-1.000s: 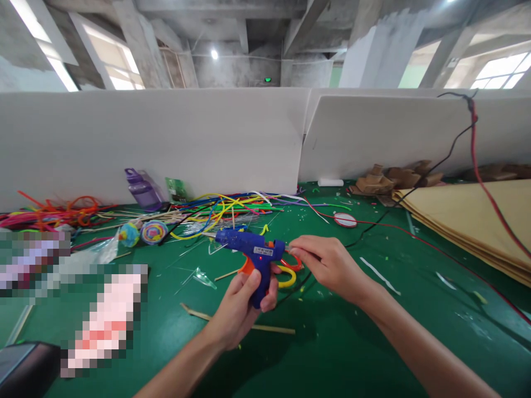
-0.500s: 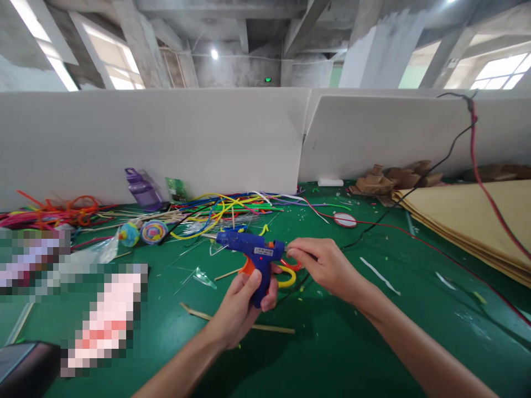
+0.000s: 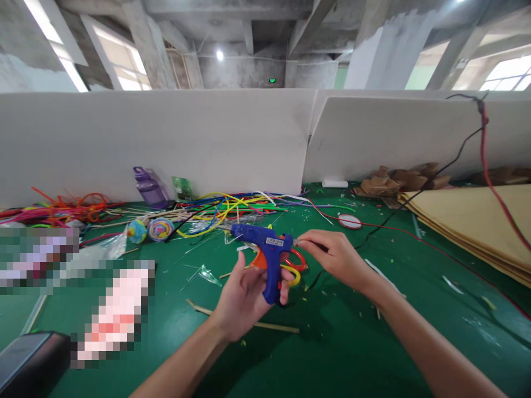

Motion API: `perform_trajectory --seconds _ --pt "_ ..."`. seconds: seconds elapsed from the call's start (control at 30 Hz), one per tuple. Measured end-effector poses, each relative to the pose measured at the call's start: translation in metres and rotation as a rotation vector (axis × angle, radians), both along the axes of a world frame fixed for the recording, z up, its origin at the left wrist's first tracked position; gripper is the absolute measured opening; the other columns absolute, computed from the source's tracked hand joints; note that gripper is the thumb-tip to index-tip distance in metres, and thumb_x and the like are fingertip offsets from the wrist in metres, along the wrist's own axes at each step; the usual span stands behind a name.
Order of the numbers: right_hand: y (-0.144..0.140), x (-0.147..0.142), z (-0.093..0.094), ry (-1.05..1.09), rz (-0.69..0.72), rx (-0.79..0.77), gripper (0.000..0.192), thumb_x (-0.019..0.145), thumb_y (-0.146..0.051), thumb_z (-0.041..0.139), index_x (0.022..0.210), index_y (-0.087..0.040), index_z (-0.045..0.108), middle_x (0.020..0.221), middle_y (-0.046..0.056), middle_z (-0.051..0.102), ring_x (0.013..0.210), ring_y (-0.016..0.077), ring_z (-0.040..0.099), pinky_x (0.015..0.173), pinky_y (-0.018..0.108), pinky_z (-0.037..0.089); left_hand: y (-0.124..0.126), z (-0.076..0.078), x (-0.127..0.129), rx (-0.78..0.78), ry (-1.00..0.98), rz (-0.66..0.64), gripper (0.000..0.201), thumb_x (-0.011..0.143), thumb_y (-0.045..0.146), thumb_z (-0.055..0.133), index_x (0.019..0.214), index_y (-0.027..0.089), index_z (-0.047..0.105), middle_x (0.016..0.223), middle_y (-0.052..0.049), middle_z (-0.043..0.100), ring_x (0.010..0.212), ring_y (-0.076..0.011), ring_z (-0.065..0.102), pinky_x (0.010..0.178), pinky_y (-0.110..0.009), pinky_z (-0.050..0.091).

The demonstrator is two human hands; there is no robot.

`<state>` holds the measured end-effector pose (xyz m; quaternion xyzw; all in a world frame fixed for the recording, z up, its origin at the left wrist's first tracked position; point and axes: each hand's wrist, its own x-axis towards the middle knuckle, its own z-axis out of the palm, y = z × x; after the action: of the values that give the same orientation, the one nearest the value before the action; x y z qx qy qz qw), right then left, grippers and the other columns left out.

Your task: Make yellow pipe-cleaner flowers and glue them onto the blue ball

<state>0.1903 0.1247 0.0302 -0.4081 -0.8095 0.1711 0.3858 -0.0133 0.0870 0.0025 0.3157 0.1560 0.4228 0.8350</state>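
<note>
A blue hot glue gun (image 3: pixel 265 247) with an orange trigger is held up over the green table (image 3: pixel 332 342). My left hand (image 3: pixel 244 298) grips its handle from below, nozzle pointing left. My right hand (image 3: pixel 336 255) pinches at the rear end of the gun, fingers closed there; whether a glue stick is between them I cannot tell. Under the gun lie red and yellow scissor handles (image 3: pixel 295 266).
A heap of coloured pipe cleaners (image 3: pixel 224 207) and wooden sticks lies behind the gun, with a purple bottle (image 3: pixel 149 187) and two round lollipop shapes (image 3: pixel 149 229). White foam boards (image 3: pixel 166 138) wall the back. Stacked brown paper (image 3: pixel 477 221) and red and black cables (image 3: pixel 415 235) lie right.
The glue gun has tilted, its handle swinging to the right in my left hand. My right hand stays at its rear. The view shifted slightly.
</note>
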Motion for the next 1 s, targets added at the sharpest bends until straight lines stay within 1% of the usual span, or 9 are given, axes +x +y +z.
perform_trajectory --seconds 0.13,0.63,0.7,0.77,0.83,0.87,0.9,0.93,1.0 --pt "0.000 0.000 0.000 0.012 0.001 -0.023 0.024 0.090 -0.030 0.047 0.085 -0.019 0.068 0.088 0.004 0.069 0.079 0.0144 0.063 0.070 0.026 0.047 -0.001 0.002 0.000 -0.028 -0.056 -0.042 0.052 0.092 0.047 0.030 0.111 0.008 0.059 0.093 -0.014 0.058 0.073 -0.0183 0.053 0.069 -0.030 0.040" --pt "-0.004 -0.002 0.003 -0.013 0.018 0.007 0.021 0.090 -0.028 0.047 0.087 -0.020 0.067 0.086 0.001 0.069 0.077 0.0126 0.062 0.068 0.024 0.047 -0.005 -0.003 0.004 -0.010 -0.053 0.084 0.030 0.093 0.030 0.040 0.097 0.008 0.060 0.075 -0.005 0.053 0.059 -0.0092 0.045 0.057 -0.022 0.034" --pt "-0.005 0.000 0.002 -0.024 -0.046 0.091 0.019 0.089 -0.029 0.049 0.093 -0.020 0.065 0.088 0.003 0.068 0.077 0.0135 0.061 0.069 0.026 0.047 -0.005 -0.001 0.004 -0.019 -0.051 0.091 0.033 0.093 0.032 0.039 0.099 0.008 0.061 0.077 -0.007 0.054 0.061 -0.0104 0.046 0.058 -0.023 0.036" --pt "-0.007 -0.001 0.001 0.001 -0.193 0.268 0.018 0.085 -0.031 0.056 0.094 -0.019 0.064 0.088 0.005 0.066 0.080 0.0163 0.059 0.074 0.030 0.046 -0.004 0.000 0.004 -0.037 -0.052 0.095 0.040 0.092 0.038 0.038 0.102 0.007 0.061 0.080 -0.009 0.057 0.063 -0.0121 0.048 0.061 -0.024 0.038" --pt "-0.012 -0.006 -0.002 0.059 -0.338 0.420 0.016 0.079 -0.033 0.062 0.081 -0.017 0.064 0.080 0.006 0.064 0.080 0.0185 0.057 0.077 0.034 0.044 -0.002 0.000 0.005 -0.051 -0.050 0.121 0.047 0.091 0.044 0.037 0.105 0.006 0.061 0.085 -0.011 0.059 0.066 -0.0133 0.050 0.064 -0.025 0.040" --pt "-0.015 -0.011 -0.003 0.088 -0.366 0.421 0.018 0.079 -0.034 0.062 0.071 -0.017 0.061 0.073 0.006 0.062 0.078 0.0184 0.056 0.076 0.033 0.044 -0.001 -0.001 0.006 -0.051 -0.045 0.147 0.048 0.091 0.046 0.038 0.104 0.007 0.061 0.086 -0.011 0.060 0.068 -0.0137 0.051 0.065 -0.025 0.040" --pt "-0.019 -0.018 -0.005 0.110 -0.361 0.343 0.024 0.080 -0.035 0.061 0.064 -0.017 0.059 0.067 0.005 0.060 0.072 0.0171 0.056 0.072 0.032 0.044 0.000 -0.003 0.007 -0.044 -0.038 0.176 0.048 0.090 0.047 0.039 0.103 0.007 0.062 0.087 -0.011 0.060 0.069 -0.0140 0.052 0.066 -0.025 0.041" --pt "-0.022 -0.026 -0.008 0.114 -0.317 0.188 0.027 0.081 -0.037 0.058 0.064 -0.017 0.058 0.066 0.004 0.060 0.068 0.0160 0.055 0.066 0.030 0.044 0.001 -0.006 0.009 -0.033 -0.028 0.204 0.046 0.089 0.048 0.042 0.101 0.009 0.062 0.087 -0.010 0.061 0.071 -0.0143 0.052 0.067 -0.025 0.042" --pt "-0.027 -0.043 -0.013 0.168 -0.137 -0.211 0.030 0.084 -0.041 0.052 0.069 -0.017 0.060 0.064 0.003 0.060 0.060 0.0135 0.055 0.057 0.026 0.044 0.001 -0.013 0.014 -0.009 0.006 0.233 0.039 0.086 0.048 0.049 0.097 0.014 0.062 0.086 -0.007 0.061 0.074 -0.0146 0.054 0.070 -0.025 0.043"
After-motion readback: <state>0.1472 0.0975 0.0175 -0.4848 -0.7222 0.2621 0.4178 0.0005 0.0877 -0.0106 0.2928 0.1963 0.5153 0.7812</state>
